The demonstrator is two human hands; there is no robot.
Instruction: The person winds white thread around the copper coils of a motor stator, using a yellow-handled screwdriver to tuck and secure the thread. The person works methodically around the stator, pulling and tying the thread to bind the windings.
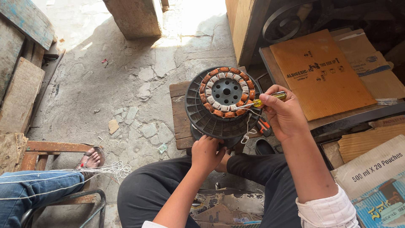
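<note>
A black round fan motor housing (198,114) stands tilted on a small wooden stool (179,120), with a ring of copper windings (219,112) around a black hub. My left hand (206,153) grips the housing's lower rim. My right hand (283,113) holds a yellow-handled screwdriver (270,99), its metal tip laid against the windings at the lower right. White thread (247,131) hangs from the windings below the tip.
Flat cardboard sheets (320,71) and boxes (375,181) lie on a bench to the right. Another person's jeans leg (38,188) and sandalled foot (90,159) are at left, with white string (118,169) on a wooden frame. Cracked concrete floor lies ahead.
</note>
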